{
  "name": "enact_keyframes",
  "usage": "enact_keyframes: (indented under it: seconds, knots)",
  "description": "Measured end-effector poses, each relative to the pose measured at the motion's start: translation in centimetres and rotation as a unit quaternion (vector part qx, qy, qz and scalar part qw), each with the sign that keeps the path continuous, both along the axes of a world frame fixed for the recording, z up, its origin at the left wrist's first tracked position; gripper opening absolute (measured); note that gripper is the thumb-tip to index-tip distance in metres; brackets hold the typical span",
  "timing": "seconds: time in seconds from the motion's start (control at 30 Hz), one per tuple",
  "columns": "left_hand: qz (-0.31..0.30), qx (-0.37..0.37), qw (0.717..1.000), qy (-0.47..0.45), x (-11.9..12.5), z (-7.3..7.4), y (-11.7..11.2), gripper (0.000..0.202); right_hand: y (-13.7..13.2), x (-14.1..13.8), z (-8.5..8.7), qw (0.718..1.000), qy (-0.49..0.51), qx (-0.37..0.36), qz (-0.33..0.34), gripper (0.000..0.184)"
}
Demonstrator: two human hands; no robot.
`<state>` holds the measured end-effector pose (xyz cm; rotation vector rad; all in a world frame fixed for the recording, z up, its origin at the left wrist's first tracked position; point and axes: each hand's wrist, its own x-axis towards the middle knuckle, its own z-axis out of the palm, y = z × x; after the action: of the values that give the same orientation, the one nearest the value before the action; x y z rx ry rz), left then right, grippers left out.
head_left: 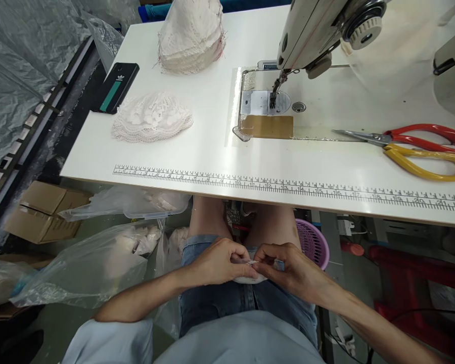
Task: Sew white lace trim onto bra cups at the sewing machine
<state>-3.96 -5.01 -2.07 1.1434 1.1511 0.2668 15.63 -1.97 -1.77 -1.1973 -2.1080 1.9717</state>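
Over my lap, both hands pinch a small piece of white fabric [246,279], mostly hidden behind the fingers. My left hand [220,260] has thumb and fingers closed on its left part. My right hand [290,270] grips it from the right, fingertips almost meeting the left ones. Up on the white sewing table [208,156] lies a flat stack of white lace pieces [153,117]. Behind it stands a taller pile of off-white fabric pieces [191,38] with reddish threads at its edge.
A sewing machine [314,35] stands on the table, its needle area bare of cloth. Scissors [424,146] with red and yellow handles lie at right, a phone [116,87] at left. Below are plastic bags [87,263], a cardboard box [45,212] and a purple basket [314,242].
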Motion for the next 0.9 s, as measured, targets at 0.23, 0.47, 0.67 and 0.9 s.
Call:
enact_keyframes:
  seconds: [0.23,0.47,0.67,0.9]
  knots:
    - [0.051,-0.071,0.994,-0.071,0.3,0.3,0.0,0.033,0.8,0.8,0.5,0.999,0.039,-0.036,-0.004,0.027]
    - [0.096,-0.169,0.974,-0.112,0.7,-0.1,0.9,0.04,0.8,1.3,0.2,1.0,0.022,0.006,-0.021,0.029]
    - [0.106,-0.175,0.975,-0.09,1.2,0.0,1.4,0.043,0.9,1.6,0.4,0.998,0.003,0.048,-0.03,0.028]
    - [0.12,-0.175,0.972,-0.103,1.3,0.1,2.0,0.039,1.2,1.9,0.7,0.996,-0.009,0.08,-0.022,0.025]
